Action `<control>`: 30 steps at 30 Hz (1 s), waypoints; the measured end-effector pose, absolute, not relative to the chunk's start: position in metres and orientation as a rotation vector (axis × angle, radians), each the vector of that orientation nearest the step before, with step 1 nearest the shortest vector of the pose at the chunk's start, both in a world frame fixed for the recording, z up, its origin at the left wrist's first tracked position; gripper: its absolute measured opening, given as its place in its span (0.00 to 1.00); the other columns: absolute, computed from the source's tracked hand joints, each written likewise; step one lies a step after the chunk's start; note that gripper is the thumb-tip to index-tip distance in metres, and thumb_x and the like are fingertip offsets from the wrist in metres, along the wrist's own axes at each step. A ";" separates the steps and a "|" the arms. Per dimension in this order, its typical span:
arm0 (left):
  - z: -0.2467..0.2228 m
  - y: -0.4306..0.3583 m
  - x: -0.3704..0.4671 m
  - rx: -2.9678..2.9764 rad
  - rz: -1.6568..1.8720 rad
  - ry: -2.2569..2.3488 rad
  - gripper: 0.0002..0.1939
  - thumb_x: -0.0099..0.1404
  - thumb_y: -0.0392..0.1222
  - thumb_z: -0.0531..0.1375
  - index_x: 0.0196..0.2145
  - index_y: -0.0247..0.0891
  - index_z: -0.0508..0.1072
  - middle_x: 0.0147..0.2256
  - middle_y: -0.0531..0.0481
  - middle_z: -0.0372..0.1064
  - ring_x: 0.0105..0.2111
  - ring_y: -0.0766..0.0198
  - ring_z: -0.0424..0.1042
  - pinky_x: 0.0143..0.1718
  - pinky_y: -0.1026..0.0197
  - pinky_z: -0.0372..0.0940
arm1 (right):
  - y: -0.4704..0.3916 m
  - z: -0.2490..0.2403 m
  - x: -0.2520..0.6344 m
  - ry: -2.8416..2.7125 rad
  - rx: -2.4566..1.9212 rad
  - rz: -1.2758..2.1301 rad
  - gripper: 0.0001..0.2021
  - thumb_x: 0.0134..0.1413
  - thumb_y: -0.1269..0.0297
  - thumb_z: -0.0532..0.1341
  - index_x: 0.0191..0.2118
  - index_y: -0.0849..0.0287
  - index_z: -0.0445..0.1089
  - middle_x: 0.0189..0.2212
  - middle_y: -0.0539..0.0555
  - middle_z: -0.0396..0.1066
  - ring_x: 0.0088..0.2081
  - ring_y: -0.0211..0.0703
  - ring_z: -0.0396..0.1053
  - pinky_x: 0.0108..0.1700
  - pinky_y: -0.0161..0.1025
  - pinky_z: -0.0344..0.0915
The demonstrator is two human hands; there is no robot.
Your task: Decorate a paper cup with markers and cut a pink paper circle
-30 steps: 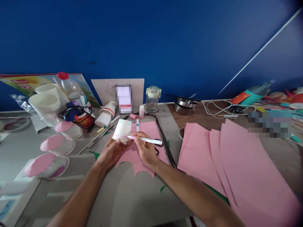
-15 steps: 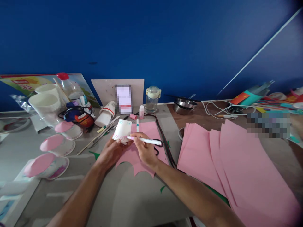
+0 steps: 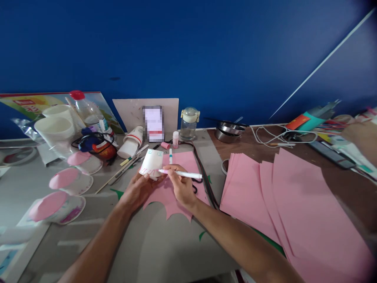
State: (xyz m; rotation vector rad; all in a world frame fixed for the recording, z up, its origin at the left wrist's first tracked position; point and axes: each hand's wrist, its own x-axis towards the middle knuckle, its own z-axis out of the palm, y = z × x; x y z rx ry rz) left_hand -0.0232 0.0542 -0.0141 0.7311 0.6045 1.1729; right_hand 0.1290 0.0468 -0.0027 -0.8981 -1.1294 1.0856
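White paper cup point(image 3: 152, 160), marked with small blue-green shapes and pink strokes, was held in the person's left hand point(image 3: 140, 189) by a scalloped pink sheet point(image 3: 165, 198) on the grey table point(image 3: 165, 251). Their right hand point(image 3: 181, 186) pinched a white marker point(image 3: 188, 175), its pink tip at the strokes near the cup's lower edge. Three pink-topped cups point(image 3: 70, 180) lay to the left, and pink paper point(image 3: 303, 200) fanned out to the right

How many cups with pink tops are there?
3, in a row left of the left hand: the near cup, the middle cup and the far cup. More could be hidden.
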 end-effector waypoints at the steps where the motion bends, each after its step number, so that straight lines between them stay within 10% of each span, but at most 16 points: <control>1: -0.014 0.054 -0.023 0.726 1.174 0.604 0.17 0.60 0.42 0.65 0.48 0.38 0.74 0.43 0.42 0.76 0.43 0.55 0.75 0.54 0.49 0.65 | 0.046 -0.002 0.129 -1.130 -0.895 1.091 0.15 0.58 0.51 0.59 0.35 0.58 0.73 0.22 0.48 0.66 0.24 0.37 0.60 0.28 0.35 0.61; 30: -0.015 0.055 -0.026 0.611 1.207 0.570 0.20 0.61 0.41 0.66 0.50 0.33 0.73 0.44 0.41 0.77 0.43 0.55 0.76 0.50 0.51 0.70 | 0.047 -0.006 0.127 -1.079 -0.847 1.189 0.16 0.57 0.48 0.60 0.36 0.57 0.72 0.21 0.48 0.67 0.24 0.38 0.62 0.31 0.38 0.64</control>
